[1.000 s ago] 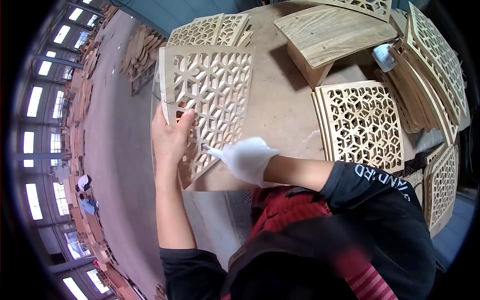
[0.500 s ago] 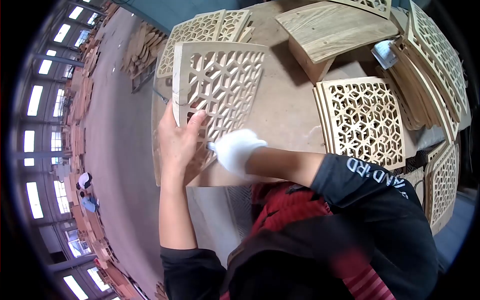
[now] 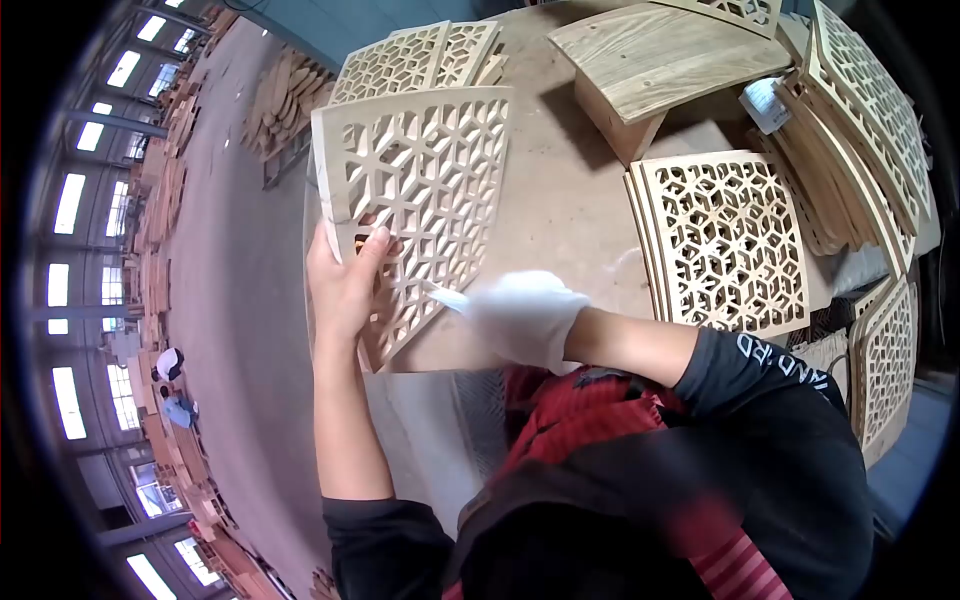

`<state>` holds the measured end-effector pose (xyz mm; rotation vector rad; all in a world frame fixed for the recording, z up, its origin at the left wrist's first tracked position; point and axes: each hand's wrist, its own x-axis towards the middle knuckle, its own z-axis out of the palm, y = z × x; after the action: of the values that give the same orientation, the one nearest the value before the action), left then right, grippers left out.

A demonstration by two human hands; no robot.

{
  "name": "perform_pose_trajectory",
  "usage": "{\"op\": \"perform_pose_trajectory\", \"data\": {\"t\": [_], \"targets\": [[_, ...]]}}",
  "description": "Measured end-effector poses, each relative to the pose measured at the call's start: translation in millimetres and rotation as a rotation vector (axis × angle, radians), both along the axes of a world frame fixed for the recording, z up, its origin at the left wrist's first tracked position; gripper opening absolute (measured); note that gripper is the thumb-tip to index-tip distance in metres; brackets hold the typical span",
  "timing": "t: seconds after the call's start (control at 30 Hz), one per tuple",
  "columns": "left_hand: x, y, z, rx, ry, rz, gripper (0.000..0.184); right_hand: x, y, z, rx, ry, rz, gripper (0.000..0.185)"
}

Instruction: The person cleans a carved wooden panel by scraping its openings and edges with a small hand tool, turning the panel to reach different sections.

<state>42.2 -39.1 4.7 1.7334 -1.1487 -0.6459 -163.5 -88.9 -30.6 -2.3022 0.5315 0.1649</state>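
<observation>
Lattice panel [image 3: 418,212] just swung back L and faces cam more; L hand [image 3: 345,285] went w/ it, R hand [image 3: 530,315] slid out to the R. For the work, I'd judge: hold on panel kept, lower R openings less covered by R hand, slim pale piece [image 3: 449,298] still pointing in at lattice.

Panel loc: tilted over L part of counter [image 3: 565,205], upper end in front of back stack [image 3: 385,65], lower end nr counter's front edge; can't tell if it touches there.

L fingers: bare, clamped on panel's L border, thumb on the front, rest mostly hidden behind. R fingers: white-gloved & blurred, can't tell if together or apart; pale piece juts from them, tip at lower R lattice, contact unclear.

Vs 0.5 s ago: panel's upper L corner is now further L & a bit lower, hiding more of back stack. R hand was up close over panel's lower R edge, now just beside it w/ a wider gap to L hand. L grip looks approx same. No real change in R-side lattice stack [image 3: 735,245] or curved-top wooden stand [image 3: 670,60] behind it, both well apart from the hands.
</observation>
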Motion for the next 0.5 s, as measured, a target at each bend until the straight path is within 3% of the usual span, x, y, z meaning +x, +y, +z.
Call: {"op": "perform_pose_trajectory", "data": {"t": [0.17,0.2,0.4,0.5], "targets": [[-15,-11,6,-0.018,-0.034,0.002,0.028,9,-13,26,-0.082,-0.189,-0.030,0.023],[-20,-11,12,0.065,-0.148,0.048,0.029,18,-18,28,-0.037,-0.024,-0.023,0.027],[-27,-16,15,0.028,-0.288,-0.022,0.029,37,-25,27,-0.106,-0.054,0.020,0.035],[-29,-23,13,0.020,-0.275,-0.046,0.029,55,-33,28,-0.175,0.076,0.132,0.047]]}}
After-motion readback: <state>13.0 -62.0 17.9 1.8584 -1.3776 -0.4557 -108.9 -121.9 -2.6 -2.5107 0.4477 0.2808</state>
